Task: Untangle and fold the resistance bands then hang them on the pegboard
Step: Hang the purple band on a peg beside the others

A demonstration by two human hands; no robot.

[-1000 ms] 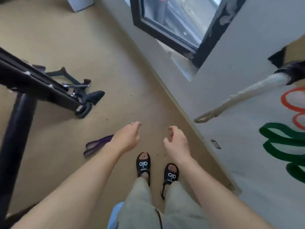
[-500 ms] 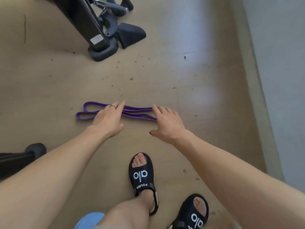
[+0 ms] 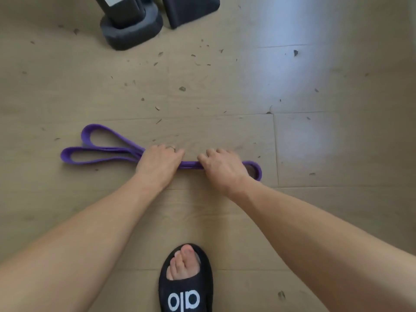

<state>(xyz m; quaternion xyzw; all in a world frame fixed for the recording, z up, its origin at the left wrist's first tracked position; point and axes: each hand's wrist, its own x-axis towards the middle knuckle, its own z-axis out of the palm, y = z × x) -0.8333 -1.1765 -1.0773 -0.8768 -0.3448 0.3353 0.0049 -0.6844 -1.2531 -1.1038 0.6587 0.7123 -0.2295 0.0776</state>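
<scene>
a purple resistance band (image 3: pixel 105 154) lies flat on the pale wooden floor (image 3: pixel 225 91), stretched from left to right across the middle of the view. at its left end it spreads into two open loops, one just beyond the other; at its right end a single small loop sticks out past the right hand. the strands run bunched together through the middle stretch.

the left hand (image 3: pixel 158 164) is down on the band near its middle, back of the hand up, fingers (image 3: pixel 164 150) curled over the far side of the strands and closed on them. a thin ring shows on one finger. the right hand (image 3: pixel 221 168) sits just to the right of it, also knuckles up, its fingers (image 3: pixel 213 154) bent around the band in the same way. a short piece of purple shows between the two hands, which stay apart.

both bare forearms reach in from the near edge. a black slide sandal (image 3: pixel 186 287) with white lettering stands on the floor between them, toes showing. at the far edge, left of centre, are the dark rubber feet of some equipment (image 3: pixel 130 30). small dark specks of debris are scattered over the floor beyond the band.
</scene>
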